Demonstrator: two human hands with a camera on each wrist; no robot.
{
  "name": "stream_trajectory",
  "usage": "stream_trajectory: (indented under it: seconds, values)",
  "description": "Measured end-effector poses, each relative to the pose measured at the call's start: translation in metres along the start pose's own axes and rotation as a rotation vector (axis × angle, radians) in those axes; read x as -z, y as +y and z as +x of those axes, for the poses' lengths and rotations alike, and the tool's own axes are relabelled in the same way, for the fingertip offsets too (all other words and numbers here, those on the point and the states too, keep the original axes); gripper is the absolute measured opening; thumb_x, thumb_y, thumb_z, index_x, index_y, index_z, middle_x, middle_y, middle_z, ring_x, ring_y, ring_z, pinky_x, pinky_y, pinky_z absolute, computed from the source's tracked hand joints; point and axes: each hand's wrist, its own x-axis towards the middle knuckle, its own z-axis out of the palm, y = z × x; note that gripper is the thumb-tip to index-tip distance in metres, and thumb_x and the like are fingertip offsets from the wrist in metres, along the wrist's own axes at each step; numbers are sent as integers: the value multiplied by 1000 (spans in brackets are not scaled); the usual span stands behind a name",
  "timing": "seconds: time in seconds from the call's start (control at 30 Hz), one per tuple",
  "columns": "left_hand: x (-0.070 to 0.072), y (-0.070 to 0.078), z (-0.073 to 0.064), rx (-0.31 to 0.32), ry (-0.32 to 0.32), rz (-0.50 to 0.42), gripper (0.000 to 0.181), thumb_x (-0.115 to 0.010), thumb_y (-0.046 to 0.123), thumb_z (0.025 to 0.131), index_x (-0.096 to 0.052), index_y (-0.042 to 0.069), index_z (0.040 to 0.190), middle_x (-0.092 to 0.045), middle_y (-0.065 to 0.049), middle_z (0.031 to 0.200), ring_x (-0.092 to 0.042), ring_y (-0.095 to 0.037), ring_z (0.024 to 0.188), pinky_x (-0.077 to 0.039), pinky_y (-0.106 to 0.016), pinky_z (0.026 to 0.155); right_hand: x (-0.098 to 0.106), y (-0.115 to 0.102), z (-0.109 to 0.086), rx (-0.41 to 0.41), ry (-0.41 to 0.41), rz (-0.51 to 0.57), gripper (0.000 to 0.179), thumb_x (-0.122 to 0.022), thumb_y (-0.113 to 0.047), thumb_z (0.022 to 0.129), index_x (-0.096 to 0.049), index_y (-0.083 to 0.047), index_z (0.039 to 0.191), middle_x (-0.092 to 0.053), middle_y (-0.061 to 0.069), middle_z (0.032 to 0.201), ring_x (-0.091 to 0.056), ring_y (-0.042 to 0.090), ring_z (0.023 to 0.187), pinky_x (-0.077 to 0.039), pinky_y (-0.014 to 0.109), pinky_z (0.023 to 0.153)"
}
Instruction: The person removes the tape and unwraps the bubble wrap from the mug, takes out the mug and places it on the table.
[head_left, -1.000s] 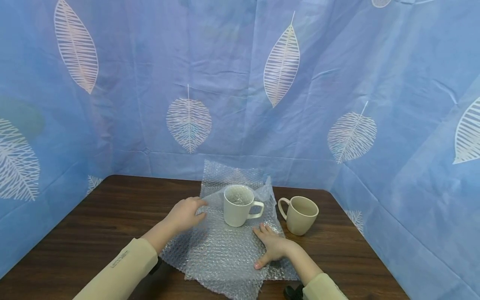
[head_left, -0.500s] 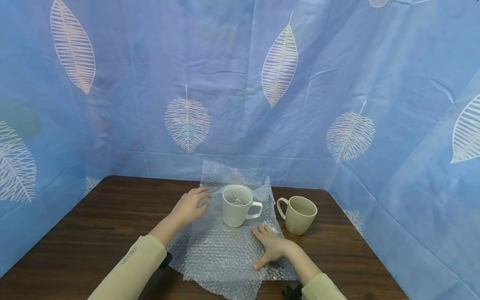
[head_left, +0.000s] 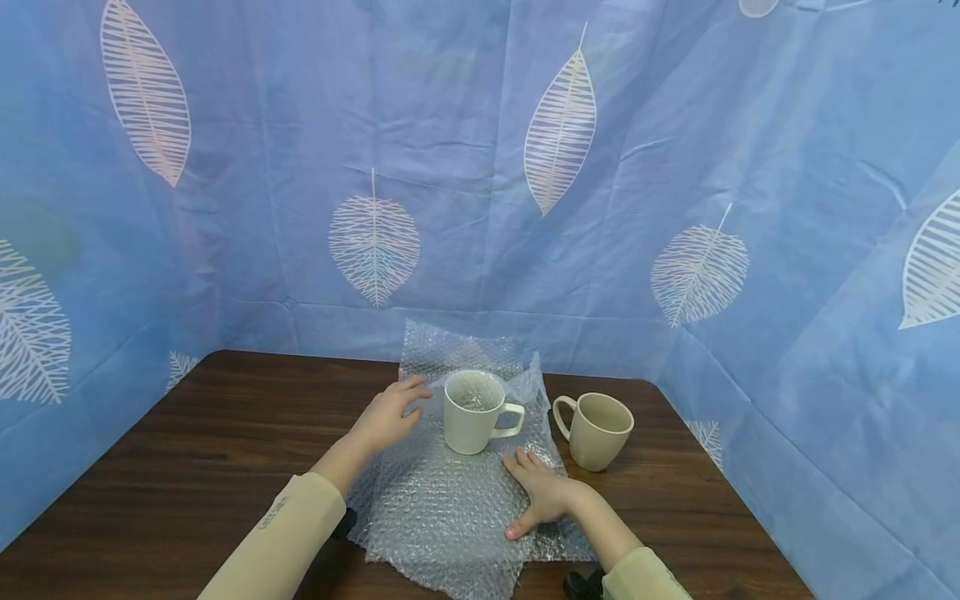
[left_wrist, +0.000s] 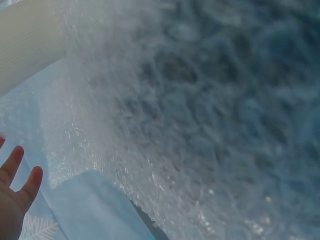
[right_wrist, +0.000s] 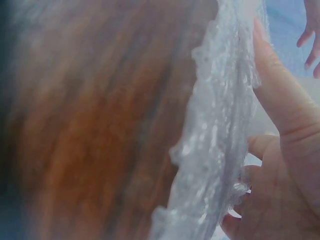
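Observation:
A white mug (head_left: pixel 467 427) stands upright on layered sheets of clear bubble wrap (head_left: pixel 442 510), its handle pointing right. My left hand (head_left: pixel 386 417) hovers at the left of the mug, fingers loosely extended and apart from it; whether they touch the wrap's far left edge I cannot tell. In the left wrist view, bubble wrap (left_wrist: pixel 165 140) fills most of the picture, with my left fingertips (left_wrist: pixel 31 185) at the left edge. My right hand (head_left: pixel 543 492) rests on the wrap's right side, fingers spread. The right wrist view shows that hand (right_wrist: pixel 285 160) against the wrap's edge (right_wrist: pixel 210 130).
A beige mug (head_left: pixel 597 442) stands on the dark wooden table (head_left: pixel 225 450) just right of the wrap, its handle facing left. Blue cloth (head_left: pixel 465 167) printed with white leaves hangs behind and along both sides of the table.
My left hand has moved slightly away from me and to the right, nearer the white mug. The right hand, both mugs and most of the wrap have stayed in place.

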Motion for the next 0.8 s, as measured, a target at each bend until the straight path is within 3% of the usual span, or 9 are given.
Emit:
stream_trajectory:
  seconds: [0.2,0.3,0.47,0.8]
  values:
    - [-3,-1,3,-34,2,-5,40,-57,12,97,-54,6,136,-39,-9,148,-32,-35,136,-25,-67,101,-2,0,0,-5,5,9,115,-82,-51,67,-21,-5,153,-8,26,155,-4,42,142,-19,68,103]
    - [-3,-2,3,-30,-3,-17,44,-57,12,97,-50,7,140,-39,-9,148,-32,-33,136,-27,-61,104,-3,0,0,-5,6,8,115,-82,-51,66,-21,-6,153,-8,25,155,-4,42,142,-19,68,102]
    - [-4,-1,4,-5,-15,-40,48,-58,14,97,-45,7,143,-37,-10,149,-32,-31,137,-31,-51,106,-3,1,1,-4,8,0,115,-81,-52,66,-21,-6,153,-9,25,156,-5,42,142,-19,68,103]
    - [-3,-2,10,49,-17,-51,53,-57,12,96,-40,6,146,-33,-12,151,-32,-33,137,-31,-51,106,-3,2,1,0,6,-11,115,-81,-53,67,-20,-6,153,-9,25,156,-5,42,142,-19,68,103]
